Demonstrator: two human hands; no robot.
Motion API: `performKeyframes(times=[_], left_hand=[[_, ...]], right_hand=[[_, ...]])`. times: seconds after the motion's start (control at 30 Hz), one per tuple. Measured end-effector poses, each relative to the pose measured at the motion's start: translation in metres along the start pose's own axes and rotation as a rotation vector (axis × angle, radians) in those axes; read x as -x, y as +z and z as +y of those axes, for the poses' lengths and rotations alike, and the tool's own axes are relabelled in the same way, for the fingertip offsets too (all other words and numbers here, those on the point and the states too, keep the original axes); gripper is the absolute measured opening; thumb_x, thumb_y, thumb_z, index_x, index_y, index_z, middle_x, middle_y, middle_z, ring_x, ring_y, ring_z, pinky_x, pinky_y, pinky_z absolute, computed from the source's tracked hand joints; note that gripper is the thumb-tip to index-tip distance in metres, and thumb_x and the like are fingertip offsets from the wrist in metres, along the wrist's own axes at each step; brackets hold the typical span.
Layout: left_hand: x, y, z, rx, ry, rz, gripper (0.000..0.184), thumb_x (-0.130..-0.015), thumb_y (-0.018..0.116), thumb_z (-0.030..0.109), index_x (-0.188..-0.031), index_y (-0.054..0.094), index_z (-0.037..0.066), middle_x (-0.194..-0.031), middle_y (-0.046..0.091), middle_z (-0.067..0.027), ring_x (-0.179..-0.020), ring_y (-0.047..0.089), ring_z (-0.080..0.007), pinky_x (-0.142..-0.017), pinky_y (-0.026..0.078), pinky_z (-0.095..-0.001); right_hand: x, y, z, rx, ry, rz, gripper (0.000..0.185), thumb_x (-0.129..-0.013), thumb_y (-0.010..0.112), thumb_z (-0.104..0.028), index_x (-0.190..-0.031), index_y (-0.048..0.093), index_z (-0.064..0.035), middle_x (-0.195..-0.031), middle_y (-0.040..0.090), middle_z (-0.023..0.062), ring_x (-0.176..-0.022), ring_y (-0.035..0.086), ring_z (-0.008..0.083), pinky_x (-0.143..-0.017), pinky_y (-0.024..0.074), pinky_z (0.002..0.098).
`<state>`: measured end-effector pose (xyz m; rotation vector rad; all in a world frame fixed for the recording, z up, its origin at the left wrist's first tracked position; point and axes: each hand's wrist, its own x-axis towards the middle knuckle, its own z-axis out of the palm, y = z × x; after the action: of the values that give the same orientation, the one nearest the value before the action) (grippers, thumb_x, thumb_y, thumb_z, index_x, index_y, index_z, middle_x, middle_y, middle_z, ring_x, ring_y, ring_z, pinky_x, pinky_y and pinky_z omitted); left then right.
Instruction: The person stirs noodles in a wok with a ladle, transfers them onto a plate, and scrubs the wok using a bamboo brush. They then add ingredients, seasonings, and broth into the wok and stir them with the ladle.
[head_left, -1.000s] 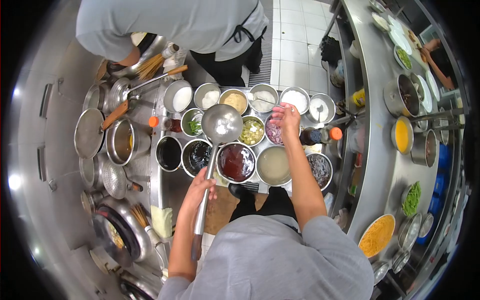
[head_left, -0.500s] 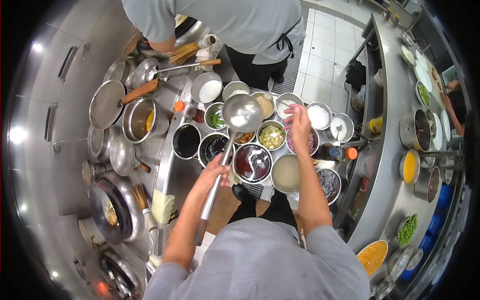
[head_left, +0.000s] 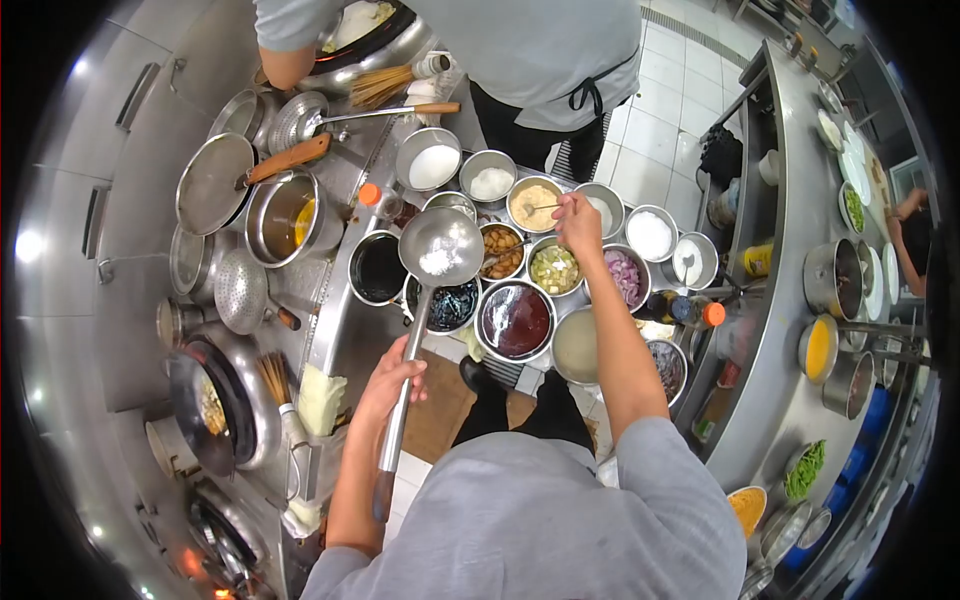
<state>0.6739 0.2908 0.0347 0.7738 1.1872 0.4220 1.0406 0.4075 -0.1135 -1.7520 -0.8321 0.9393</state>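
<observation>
My left hand (head_left: 393,380) is closed round the long handle of a steel ladle (head_left: 432,232). White powder (head_left: 443,260) lies in the ladle's bowl, which is held over several metal pots. In my right hand (head_left: 580,224) is the handle of a small spoon (head_left: 543,207), its tip at the tan powder (head_left: 530,200) in one pot. Close to that hand are a pot of white powder (head_left: 603,212), diced green vegetable (head_left: 555,268) and chopped purple onion (head_left: 622,277). Under the ladle, a pot of dark sauce (head_left: 452,308) is partly hidden.
Pots of red sauce (head_left: 517,318) and cloudy liquid (head_left: 575,345) stand nearest my body. Strainers (head_left: 218,185) and a wok (head_left: 208,400) fill the left side. A co-worker (head_left: 530,60) stands ahead at another wok. A steel counter (head_left: 735,400) with dishes runs along the right.
My right hand has moved from near the white powder to the tan powder pot and now grips a spoon. The ladle has shifted left and slightly down toward me.
</observation>
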Motion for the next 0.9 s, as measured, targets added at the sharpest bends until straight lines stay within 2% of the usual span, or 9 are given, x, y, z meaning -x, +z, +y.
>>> performKeyframes(times=[0.17, 0.27, 0.33, 0.57, 0.67, 0.73, 0.9], left_hand=[[-0.003, -0.003, -0.005, 0.048, -0.032, -0.035, 0.055, -0.088, 0.060, 0.010, -0.140, 0.043, 0.007, -0.064, 0.049, -0.0006, -0.048, 0.049, -0.0109, -0.055, 0.050, -0.0290], [-0.005, -0.002, -0.006, 0.032, -0.030, -0.047, 0.054, -0.088, 0.060, 0.010, -0.140, 0.043, 0.006, -0.064, 0.049, -0.0007, -0.047, 0.049, -0.0110, -0.055, 0.050, -0.0289], [-0.006, -0.002, -0.006, 0.027, -0.032, -0.051, 0.054, -0.088, 0.060, 0.010, -0.139, 0.043, 0.006, -0.064, 0.049, -0.0008, -0.047, 0.049, -0.0111, -0.055, 0.050, -0.0289], [-0.010, 0.000, -0.005, 0.031, -0.032, -0.057, 0.055, -0.088, 0.060, 0.010, -0.139, 0.043, 0.005, -0.064, 0.050, -0.0010, -0.047, 0.049, -0.0115, -0.054, 0.050, -0.0288], [-0.012, 0.000, -0.005, 0.031, -0.038, -0.056, 0.055, -0.088, 0.060, 0.010, -0.140, 0.043, 0.005, -0.064, 0.050, -0.0009, -0.048, 0.049, -0.0114, -0.054, 0.050, -0.0286], [-0.012, 0.001, -0.004, 0.027, -0.041, -0.056, 0.056, -0.088, 0.060, 0.010, -0.141, 0.042, 0.005, -0.064, 0.050, -0.0008, -0.048, 0.049, -0.0113, -0.054, 0.050, -0.0285], [-0.011, 0.003, -0.001, 0.019, -0.055, -0.055, 0.057, -0.089, 0.060, 0.010, -0.142, 0.041, 0.006, -0.065, 0.050, -0.0004, -0.048, 0.049, -0.0110, -0.055, 0.050, -0.0280]], right_hand=[[-0.005, 0.002, -0.001, -0.013, -0.041, 0.090, 0.026, -0.105, 0.046, -0.022, -0.108, 0.063, -0.0023, -0.083, 0.069, 0.0068, -0.059, 0.060, 0.0100, -0.045, 0.0510, 0.0268], [-0.008, 0.004, 0.006, -0.051, -0.062, 0.071, 0.025, -0.105, 0.046, -0.021, -0.110, 0.063, -0.0030, -0.085, 0.069, 0.0066, -0.060, 0.060, 0.0093, -0.046, 0.0515, 0.0259], [-0.004, 0.002, 0.006, -0.073, -0.001, 0.004, 0.024, -0.105, 0.047, -0.021, -0.112, 0.063, -0.0040, -0.085, 0.069, 0.0059, -0.060, 0.059, 0.0088, -0.046, 0.0518, 0.0249], [-0.006, -0.004, 0.021, -0.152, -0.004, -0.006, 0.024, -0.105, 0.047, -0.020, -0.110, 0.062, -0.0035, -0.084, 0.068, 0.0054, -0.060, 0.058, 0.0085, -0.047, 0.0527, 0.0246], [-0.006, -0.003, 0.026, -0.175, 0.009, -0.061, 0.024, -0.105, 0.046, -0.021, -0.110, 0.061, -0.0025, -0.084, 0.068, 0.0073, -0.060, 0.059, 0.0094, -0.047, 0.0535, 0.0254], [-0.006, -0.005, 0.026, -0.302, 0.095, -0.016, 0.025, -0.104, 0.046, -0.020, -0.105, 0.062, -0.0012, -0.079, 0.067, 0.0080, -0.058, 0.060, 0.0108, -0.045, 0.0540, 0.0277], [-0.009, -0.011, 0.036, -0.391, 0.193, -0.031, 0.025, -0.104, 0.044, -0.022, -0.109, 0.058, -0.0012, -0.081, 0.067, 0.0096, -0.058, 0.060, 0.0131, -0.046, 0.0558, 0.0300]])
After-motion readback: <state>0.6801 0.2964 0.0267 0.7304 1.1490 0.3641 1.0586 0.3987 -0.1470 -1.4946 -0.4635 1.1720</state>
